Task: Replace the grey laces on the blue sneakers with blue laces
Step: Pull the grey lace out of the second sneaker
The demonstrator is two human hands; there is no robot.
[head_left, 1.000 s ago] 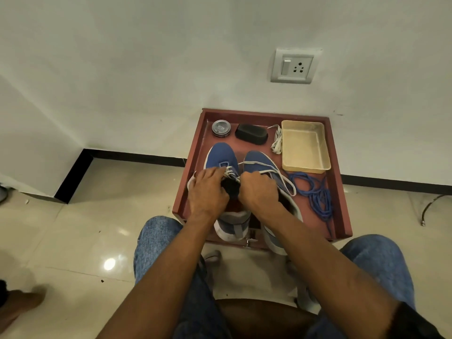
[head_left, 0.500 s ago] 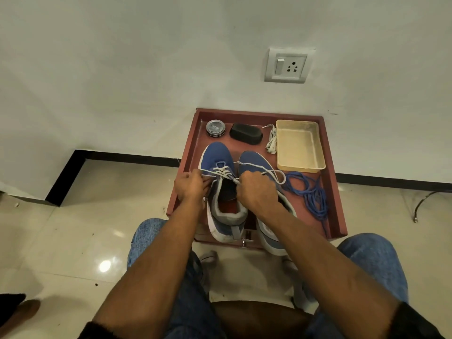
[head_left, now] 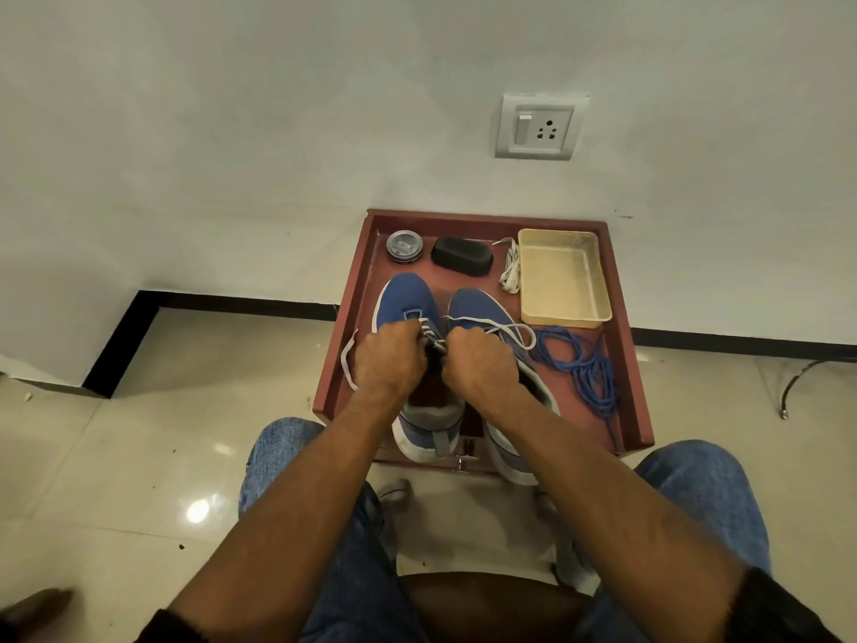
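1. Two blue sneakers sit side by side on a red-brown tray (head_left: pixel 623 364), toes toward the wall: the left sneaker (head_left: pixel 408 301) and the right sneaker (head_left: pixel 477 308).
2. Both hands are over the left sneaker's lacing. The left hand (head_left: pixel 389 359) is curled round the grey lace (head_left: pixel 429 331) on that shoe's left side; a loose end of the lace loops out past the tray's left rim.
3. The right hand (head_left: pixel 480 364) is curled too, its fingertips pinching the same lace at the eyelets, just beside the left hand.
4. The right sneaker's own grey lace trails loosely across its top toward the right.
5. Blue laces (head_left: pixel 584 368) lie in a loose tangle on the tray, right of the right sneaker and apart from both hands.
6. A beige bin (head_left: pixel 563 278) stands at the tray's far right corner, with a small white lace bundle (head_left: pixel 510 271) just beside its left wall.
7. A round tin (head_left: pixel 404 245) and a black brush (head_left: pixel 461 256) lie along the tray's far edge, tin to the left.
8. A wall socket (head_left: pixel 538 127) is set in the white wall above the tray.
9. Blue jeans (head_left: pixel 278 461) cover the person's knees on either side of the tray's near edge.
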